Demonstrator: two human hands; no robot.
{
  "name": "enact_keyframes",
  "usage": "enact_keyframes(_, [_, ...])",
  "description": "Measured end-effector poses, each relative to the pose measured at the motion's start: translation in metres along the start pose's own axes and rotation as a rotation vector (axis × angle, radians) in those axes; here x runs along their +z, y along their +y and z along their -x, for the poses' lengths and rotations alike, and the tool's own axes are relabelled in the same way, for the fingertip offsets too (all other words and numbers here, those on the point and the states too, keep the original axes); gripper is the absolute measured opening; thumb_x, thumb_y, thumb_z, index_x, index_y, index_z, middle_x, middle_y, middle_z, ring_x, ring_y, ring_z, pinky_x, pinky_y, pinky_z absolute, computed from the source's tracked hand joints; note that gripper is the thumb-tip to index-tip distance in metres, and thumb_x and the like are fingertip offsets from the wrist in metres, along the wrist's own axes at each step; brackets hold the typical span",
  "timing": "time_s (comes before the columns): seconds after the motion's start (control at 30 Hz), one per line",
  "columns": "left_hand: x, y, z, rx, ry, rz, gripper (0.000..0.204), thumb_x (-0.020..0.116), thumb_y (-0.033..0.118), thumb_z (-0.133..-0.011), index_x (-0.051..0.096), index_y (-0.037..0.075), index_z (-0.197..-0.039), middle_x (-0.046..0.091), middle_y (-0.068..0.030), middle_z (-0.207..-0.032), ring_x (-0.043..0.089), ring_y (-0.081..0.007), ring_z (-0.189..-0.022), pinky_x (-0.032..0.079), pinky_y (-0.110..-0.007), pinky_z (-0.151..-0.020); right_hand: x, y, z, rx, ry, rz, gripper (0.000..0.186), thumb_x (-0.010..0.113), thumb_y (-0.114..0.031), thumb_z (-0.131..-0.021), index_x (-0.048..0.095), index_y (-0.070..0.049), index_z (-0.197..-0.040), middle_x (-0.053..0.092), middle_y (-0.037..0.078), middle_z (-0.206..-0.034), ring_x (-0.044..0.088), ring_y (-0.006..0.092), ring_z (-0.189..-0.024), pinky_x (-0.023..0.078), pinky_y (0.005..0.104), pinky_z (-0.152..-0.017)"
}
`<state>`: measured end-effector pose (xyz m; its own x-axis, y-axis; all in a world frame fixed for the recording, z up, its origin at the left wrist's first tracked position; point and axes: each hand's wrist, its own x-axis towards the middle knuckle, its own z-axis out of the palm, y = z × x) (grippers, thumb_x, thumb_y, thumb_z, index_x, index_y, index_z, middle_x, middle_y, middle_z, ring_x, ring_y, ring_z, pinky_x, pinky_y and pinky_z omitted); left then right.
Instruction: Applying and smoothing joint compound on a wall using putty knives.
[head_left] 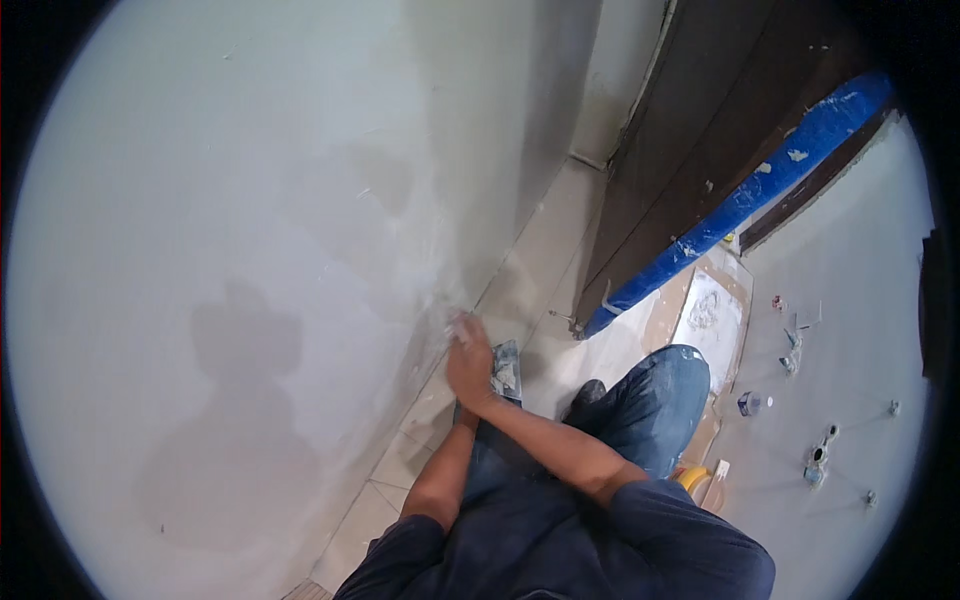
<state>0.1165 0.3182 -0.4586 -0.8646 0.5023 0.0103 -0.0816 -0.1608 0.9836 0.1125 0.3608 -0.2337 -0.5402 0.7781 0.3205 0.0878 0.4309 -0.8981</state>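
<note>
My right hand [468, 362] reaches across my left wrist to the foot of the white wall [300, 200]. Its fingers are closed against the plaster, and whatever they hold is too blurred to make out. My left forearm [446, 470] runs up underneath, and the right wrist hides most of that hand. From there a flat metal plate [507, 368] sticks out, smeared with whitish putty; it seems to be held in my left hand, though the fingers do not show. Rough, pale marks lie on the wall beside my right fingertips.
A dark door [690, 130] stands ajar on the right, its edge wrapped in blue plastic [740, 205]. Pipe outlets [818, 455] protrude from the right wall. Beside my bent knee [650, 400] are stained cardboard [712, 310] and a yellowish tub [692, 478]. Tiles [570, 225] cover the floor.
</note>
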Motion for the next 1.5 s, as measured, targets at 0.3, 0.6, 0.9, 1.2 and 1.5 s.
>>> enact_keyframes(0.3, [0.011,0.041,0.001,-0.303,0.068,-0.029,0.019,0.051,0.012,-0.091,0.06,-0.002,-0.098,0.062,-0.0063,-0.091,0.053,-0.0148,-0.084,0.044,-0.03,-0.075,-0.005,-0.069,-0.16,0.996,0.123,-0.951,0.027,0.049,-0.024,-0.101,0.058,-0.005,-0.119,0.061,0.007,-0.102,0.058,0.0203,-0.091,0.049,0.038,-0.073])
enact_keyframes(0.6, [0.005,-0.006,-0.009,-0.098,-0.054,0.1,0.017,0.05,0.012,-0.092,0.06,-0.001,-0.096,0.06,-0.0066,-0.088,0.053,-0.0178,-0.083,0.044,-0.033,-0.078,-0.054,-0.256,-0.132,-0.55,0.101,-0.136,0.045,0.056,-0.004,-0.084,0.058,-0.006,-0.129,0.057,0.016,-0.119,0.056,0.0362,-0.108,0.048,0.0442,-0.09])
enact_keyframes(0.9, [-0.007,0.003,0.0,0.018,-0.006,-0.106,0.017,0.051,0.014,-0.092,0.06,-0.001,-0.095,0.06,-0.0083,-0.089,0.053,-0.0196,-0.083,0.044,-0.034,-0.079,-0.049,-0.09,-0.121,-0.104,0.02,-0.006,0.041,0.054,-0.01,-0.09,0.059,-0.003,-0.13,0.059,0.017,-0.127,0.055,0.0377,-0.116,0.045,0.0465,-0.101])
enact_keyframes(1.2, [-0.01,0.013,0.0,-0.262,-0.065,-0.286,0.04,0.054,0.031,-0.094,0.06,0.0,-0.119,0.06,-0.0211,-0.121,0.051,-0.0416,-0.112,0.038,-0.041,-0.102,0.053,-0.047,0.017,-0.003,-0.056,0.048,0.062,0.063,-0.009,-0.09,0.041,0.0,-0.147,0.043,0.024,-0.138,0.044,0.0434,-0.124,0.039,0.046,-0.104])
enact_keyframes(1.5, [0.004,0.036,-0.001,-0.221,0.014,-0.057,0.031,0.049,0.014,-0.096,0.059,-0.005,-0.117,0.066,-0.0118,-0.111,0.057,-0.0193,-0.103,0.043,-0.03,-0.09,0.013,0.022,-0.076,1.011,-0.048,-0.506,0.043,0.046,-0.034,-0.104,0.05,-0.007,-0.137,0.061,0.01,-0.122,0.06,0.0229,-0.099,0.051,0.0384,-0.077])
